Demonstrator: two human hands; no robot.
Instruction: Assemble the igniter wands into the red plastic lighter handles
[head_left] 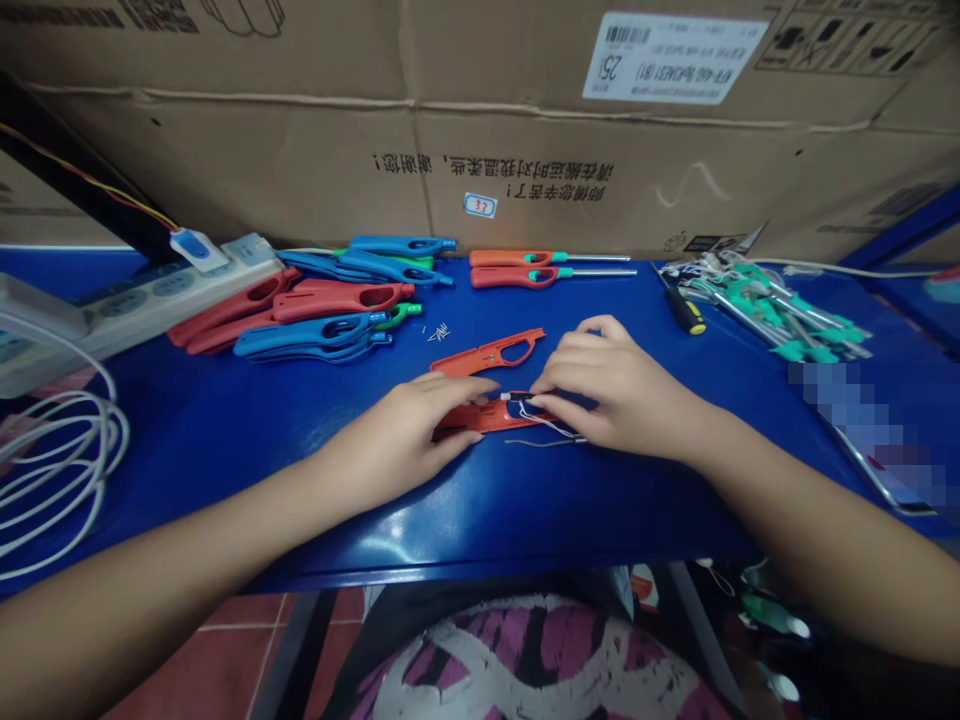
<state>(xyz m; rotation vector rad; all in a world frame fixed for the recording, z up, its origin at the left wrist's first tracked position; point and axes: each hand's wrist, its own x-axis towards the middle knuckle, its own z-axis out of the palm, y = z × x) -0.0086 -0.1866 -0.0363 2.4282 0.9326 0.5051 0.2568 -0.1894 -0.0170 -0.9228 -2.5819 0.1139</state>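
Observation:
My left hand (409,425) is closed around the back end of an orange-red lighter shell half (493,417) lying on the blue table, thumb on the near edge, fingers on the far one. Between the thumb and fingertips of my right hand (619,390) is a small black-and-white igniter (514,397), held over the shell's trigger opening. White wires (541,419) trail from it toward a thin rod, partly hidden beneath my right hand. Just beyond lies a second orange shell half (480,356). A few small screws (439,333) are scattered behind it.
Blue and red lighter shells (322,300) are piled at back left, beside a power strip (150,300) and coiled white cable (67,470). Two assembled lighters (517,276), a screwdriver (684,311), green-and-metal lighter parts (772,305) and a phone (874,465) lie farther right. A cardboard box (300,150) stands behind.

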